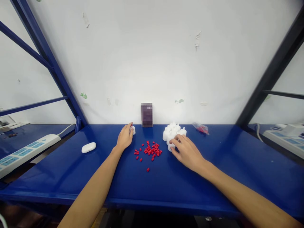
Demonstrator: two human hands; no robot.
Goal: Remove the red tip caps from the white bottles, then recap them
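Observation:
My left hand (125,136) is closed around a small white bottle (134,130) toward the back of the blue table, with a bit of red showing at its top. Most of that bottle is hidden by the fingers. On the other side, my right hand (186,150) has thumb and fingers around a white bottle (170,147) at the front of a cluster of white bottles with thin nozzle tips (173,127). Between the two hands lies a loose spread of small red caps (153,150), with a single red cap (148,169) nearer the front edge.
A blurred dark box (147,115) stands against the wall. A clear plastic bag with red contents (201,128) lies at the back right. To the left are a white rounded case (88,147) and a power strip (28,152). Blue frame posts (59,76) rise at the left.

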